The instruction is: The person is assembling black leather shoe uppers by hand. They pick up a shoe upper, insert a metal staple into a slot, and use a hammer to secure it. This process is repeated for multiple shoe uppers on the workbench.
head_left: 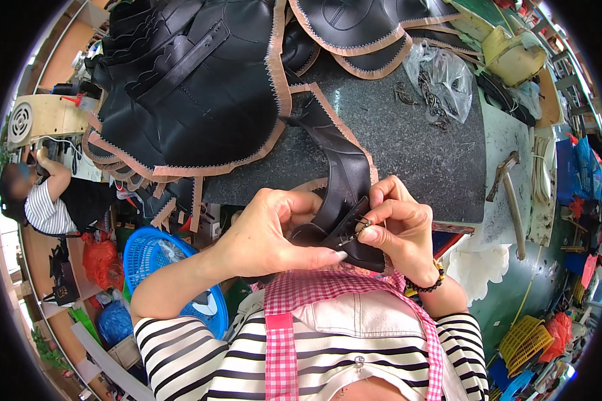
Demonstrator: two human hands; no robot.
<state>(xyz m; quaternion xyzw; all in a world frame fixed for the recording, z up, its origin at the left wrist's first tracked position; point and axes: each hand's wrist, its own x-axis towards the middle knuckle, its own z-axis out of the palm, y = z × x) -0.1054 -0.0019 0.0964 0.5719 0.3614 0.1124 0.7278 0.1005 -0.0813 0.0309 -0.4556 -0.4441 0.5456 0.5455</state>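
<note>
The person's left forearm rises from the lower left and bends in toward the middle, where the left hand (264, 230) has its back turned up. Its thumb stretches to the right along the lower edge of a black strap (346, 220), tip pressed near a small dark metal fitting (364, 224), while the fingers curl out of sight behind the black material; the strap is gripped between them.

The right forearm, with a dark beaded bracelet (432, 281) at the wrist, comes up more steeply. The right hand (405, 230) is closed in a pinch, thumb and forefinger on the metal fitting, the other fingers bent beside the strap's upper end. The two hands are close together, thumbs pointing toward each other.

The strap is held in front of the pink checked apron (308, 297), at the table's near edge. A curved black band (348, 164) with a pinkish-brown edge runs from the hands up onto the dark table (408, 134). Beyond it lies a heap of black panels (214, 100); to the right are a clear plastic bag (445, 77) and, farther over, a hammer (513, 207).
</note>
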